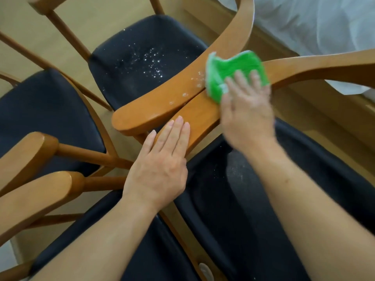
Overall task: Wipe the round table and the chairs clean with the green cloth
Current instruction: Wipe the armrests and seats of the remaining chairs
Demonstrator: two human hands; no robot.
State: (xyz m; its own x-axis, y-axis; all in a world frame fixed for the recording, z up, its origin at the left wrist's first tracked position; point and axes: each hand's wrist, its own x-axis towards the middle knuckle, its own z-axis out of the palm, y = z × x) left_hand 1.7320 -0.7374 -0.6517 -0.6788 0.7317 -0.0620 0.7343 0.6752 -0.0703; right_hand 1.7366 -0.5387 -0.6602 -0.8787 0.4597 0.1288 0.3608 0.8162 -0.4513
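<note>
Several wooden chairs with dark padded seats stand close together below me. My right hand (248,110) presses the green cloth (233,69) flat onto the wooden armrest (203,116) of the near chair, where it meets the armrest of the chair behind (154,106). White droplets or crumbs lie on that second armrest just left of the cloth. My left hand (162,159) rests flat, fingers together, on the front end of the near armrest and holds nothing. The round table is not in view.
The far chair's dark seat (142,63) is speckled with white crumbs. Two more armrests (30,155) jut in at the left. A white cloth or sheet (324,27) lies at the upper right over a wooden floor (304,110).
</note>
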